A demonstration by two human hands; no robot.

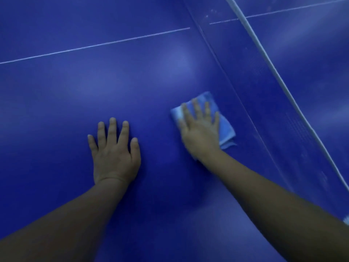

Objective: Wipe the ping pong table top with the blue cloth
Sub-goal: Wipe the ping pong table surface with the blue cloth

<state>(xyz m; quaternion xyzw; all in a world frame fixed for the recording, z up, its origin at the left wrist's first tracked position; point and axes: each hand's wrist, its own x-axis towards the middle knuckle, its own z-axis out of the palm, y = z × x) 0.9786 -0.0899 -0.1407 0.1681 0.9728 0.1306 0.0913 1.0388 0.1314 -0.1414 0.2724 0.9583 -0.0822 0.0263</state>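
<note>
Your right hand [200,129]: flat, fingers straight, pressing the cloth [224,127] on the tabletop [113,82].
Your left hand [115,150]: flat, holds nothing.

This looks like a games room or sports hall. A dark blue ping pong table [132,82] fills the view, with a thin white line [94,45] painted across it and a net [279,82] with a white top band stretched across to the right.
</note>
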